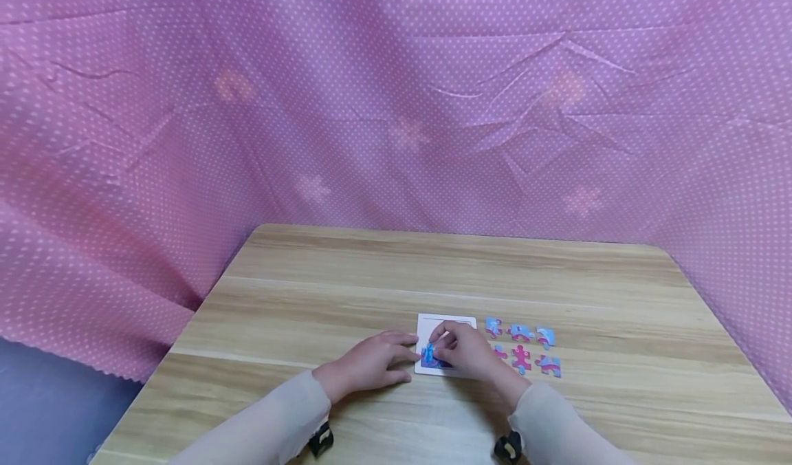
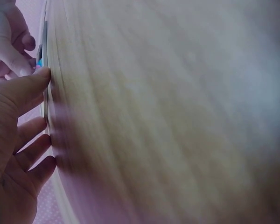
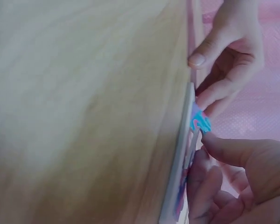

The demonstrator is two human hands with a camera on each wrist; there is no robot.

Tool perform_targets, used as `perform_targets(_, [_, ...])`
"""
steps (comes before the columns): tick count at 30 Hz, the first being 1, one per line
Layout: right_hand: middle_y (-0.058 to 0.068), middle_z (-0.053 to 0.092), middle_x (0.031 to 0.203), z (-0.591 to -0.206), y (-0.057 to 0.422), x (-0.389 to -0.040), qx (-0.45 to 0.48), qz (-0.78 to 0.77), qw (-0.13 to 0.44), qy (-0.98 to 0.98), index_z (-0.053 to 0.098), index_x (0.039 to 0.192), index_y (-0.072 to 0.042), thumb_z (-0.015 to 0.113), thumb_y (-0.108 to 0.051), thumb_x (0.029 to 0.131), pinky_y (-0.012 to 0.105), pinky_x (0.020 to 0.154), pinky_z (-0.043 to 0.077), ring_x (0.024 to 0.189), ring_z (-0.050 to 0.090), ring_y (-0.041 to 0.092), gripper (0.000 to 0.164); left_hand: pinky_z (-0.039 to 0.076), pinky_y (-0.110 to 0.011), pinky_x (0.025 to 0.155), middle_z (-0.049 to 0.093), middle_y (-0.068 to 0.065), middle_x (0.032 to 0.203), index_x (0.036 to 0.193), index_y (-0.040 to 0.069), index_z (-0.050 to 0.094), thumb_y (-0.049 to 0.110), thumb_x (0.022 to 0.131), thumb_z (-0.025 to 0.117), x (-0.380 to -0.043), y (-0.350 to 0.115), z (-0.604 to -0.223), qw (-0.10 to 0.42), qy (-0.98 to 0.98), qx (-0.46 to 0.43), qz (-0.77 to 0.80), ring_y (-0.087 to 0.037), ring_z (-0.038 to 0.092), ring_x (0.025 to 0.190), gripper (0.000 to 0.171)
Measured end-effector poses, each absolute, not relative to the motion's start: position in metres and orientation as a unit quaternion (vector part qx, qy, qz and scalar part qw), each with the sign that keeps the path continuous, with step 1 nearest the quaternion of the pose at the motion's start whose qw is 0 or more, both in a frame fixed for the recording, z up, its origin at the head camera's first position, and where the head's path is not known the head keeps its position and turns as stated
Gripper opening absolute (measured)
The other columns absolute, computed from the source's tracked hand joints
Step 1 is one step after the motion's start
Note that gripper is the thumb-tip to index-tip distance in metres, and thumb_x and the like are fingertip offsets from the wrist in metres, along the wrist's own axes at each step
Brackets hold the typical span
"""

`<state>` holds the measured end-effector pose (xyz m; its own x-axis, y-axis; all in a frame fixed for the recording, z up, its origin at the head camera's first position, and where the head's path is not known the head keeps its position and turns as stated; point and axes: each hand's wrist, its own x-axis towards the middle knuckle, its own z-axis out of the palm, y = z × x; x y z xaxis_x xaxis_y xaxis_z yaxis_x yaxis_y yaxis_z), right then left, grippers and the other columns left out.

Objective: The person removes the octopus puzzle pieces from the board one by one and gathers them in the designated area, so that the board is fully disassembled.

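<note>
A white puzzle board (image 1: 424,326) lies flat on the table, with blue and purple picture in its lower left part. My right hand (image 1: 469,350) is over the board and pinches a blue-and-pink puzzle piece (image 3: 201,120) between thumb and fingers. In the right wrist view the piece stands tilted up from the board's surface. My left hand (image 1: 374,360) rests at the board's left edge, fingertips right at the rim and fingers loosely extended. The right hand hides much of the board's middle and right side.
Right of the board, several loose puzzle pieces (image 1: 521,357) lie in two rows on the wooden table (image 1: 346,279); the right hand partly covers one. A pink dotted cloth (image 1: 396,107) hangs behind and at both sides of the table.
</note>
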<state>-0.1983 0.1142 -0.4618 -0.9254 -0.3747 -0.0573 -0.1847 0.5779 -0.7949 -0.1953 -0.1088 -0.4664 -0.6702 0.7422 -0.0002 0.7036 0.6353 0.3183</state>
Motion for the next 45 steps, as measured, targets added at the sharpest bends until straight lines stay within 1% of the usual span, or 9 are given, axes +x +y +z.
perform_targets(7, [0.001, 0.066, 0.082, -0.460, 0.121, -0.199, -0.147, -0.493, 0.133, 0.847, 0.064, 0.096, -0.009, 0.066, -0.004, 0.087, 0.033, 0.068, 0.050, 0.074, 0.062, 0.015, 0.011, 0.033, -0.038, 0.107, 0.049, -0.006, 0.140, 0.122, 0.016, 0.066, 0.031, 0.088, 0.069, -0.195, -0.109, -0.467, 0.062, 0.900, 0.406, 0.147, -0.023, 0.042, 0.130, 0.037])
perform_targets(12, [0.002, 0.065, 0.081, -0.460, 0.124, -0.199, -0.119, -0.505, 0.161, 0.839, 0.063, 0.099, -0.010, 0.065, -0.007, 0.089, 0.032, 0.067, 0.050, 0.072, 0.064, 0.016, 0.011, 0.033, -0.037, 0.107, 0.048, -0.005, 0.141, 0.122, 0.016, 0.066, 0.032, 0.088, 0.069, -0.195, -0.108, -0.466, 0.063, 0.901, 0.405, 0.145, -0.022, 0.042, 0.130, 0.037])
perform_targets(19, [0.002, 0.067, 0.079, -0.465, 0.123, -0.198, -0.131, -0.519, 0.168, 0.828, 0.062, 0.096, -0.006, 0.066, -0.002, 0.088, 0.031, 0.058, 0.051, 0.069, 0.064, 0.017, 0.010, 0.032, -0.037, 0.108, 0.048, -0.004, 0.141, 0.123, 0.018, 0.065, 0.033, 0.089, 0.068, -0.195, -0.108, -0.468, 0.067, 0.900, 0.405, 0.147, -0.021, 0.042, 0.130, 0.038])
perform_targets(22, [0.003, 0.067, 0.079, -0.464, 0.124, -0.199, -0.132, -0.524, 0.171, 0.824, 0.062, 0.097, -0.006, 0.065, -0.002, 0.088, 0.032, 0.060, 0.052, 0.070, 0.065, 0.018, 0.010, 0.032, -0.037, 0.108, 0.048, -0.005, 0.141, 0.122, 0.016, 0.066, 0.033, 0.089, 0.068, -0.195, -0.108, -0.469, 0.065, 0.899, 0.407, 0.149, -0.021, 0.042, 0.130, 0.038])
perform_targets(26, [0.004, 0.066, 0.081, -0.461, 0.128, -0.200, -0.131, -0.533, 0.177, 0.817, 0.061, 0.100, -0.005, 0.064, -0.005, 0.090, 0.033, 0.066, 0.053, 0.073, 0.066, 0.019, 0.011, 0.032, -0.036, 0.108, 0.048, -0.005, 0.141, 0.122, 0.015, 0.066, 0.033, 0.089, 0.068, -0.195, -0.110, -0.470, 0.063, 0.898, 0.408, 0.151, -0.021, 0.042, 0.130, 0.038])
perform_targets(29, [0.005, 0.066, 0.083, -0.459, 0.134, -0.200, -0.137, -0.545, 0.172, 0.809, 0.061, 0.102, -0.004, 0.063, -0.006, 0.090, 0.034, 0.067, 0.054, 0.074, 0.066, 0.021, 0.012, 0.032, -0.037, 0.108, 0.048, -0.006, 0.141, 0.123, 0.015, 0.066, 0.033, 0.089, 0.067, -0.195, -0.111, -0.471, 0.061, 0.897, 0.411, 0.150, -0.021, 0.042, 0.130, 0.038])
perform_targets(36, [0.007, 0.063, 0.086, -0.453, 0.157, -0.198, -0.133, -0.558, 0.167, 0.802, 0.060, 0.105, -0.002, 0.063, -0.008, 0.091, 0.033, 0.057, 0.052, 0.076, 0.065, 0.021, 0.015, 0.031, -0.037, 0.108, 0.047, -0.005, 0.142, 0.123, 0.016, 0.065, 0.033, 0.089, 0.067, -0.194, -0.111, -0.472, 0.061, 0.897, 0.411, 0.149, -0.021, 0.041, 0.131, 0.038])
perform_targets(40, [0.008, 0.061, 0.085, -0.451, 0.174, -0.193, -0.128, -0.547, 0.161, 0.811, 0.061, 0.105, -0.001, 0.063, -0.007, 0.091, 0.032, 0.056, 0.052, 0.073, 0.060, 0.022, 0.016, 0.030, -0.036, 0.109, 0.046, -0.003, 0.143, 0.123, 0.017, 0.065, 0.033, 0.089, 0.067, -0.193, -0.111, -0.471, 0.067, 0.901, 0.402, 0.148, -0.020, 0.040, 0.132, 0.038])
perform_targets(45, [0.007, 0.060, 0.084, -0.452, 0.193, -0.187, -0.129, -0.526, 0.154, 0.826, 0.063, 0.102, 0.000, 0.065, -0.006, 0.089, 0.032, 0.058, 0.055, 0.076, 0.059, 0.020, 0.015, 0.029, -0.036, 0.109, 0.046, -0.002, 0.143, 0.124, 0.017, 0.065, 0.034, 0.089, 0.067, -0.192, -0.112, -0.470, 0.066, 0.904, 0.398, 0.143, -0.019, 0.039, 0.132, 0.038])
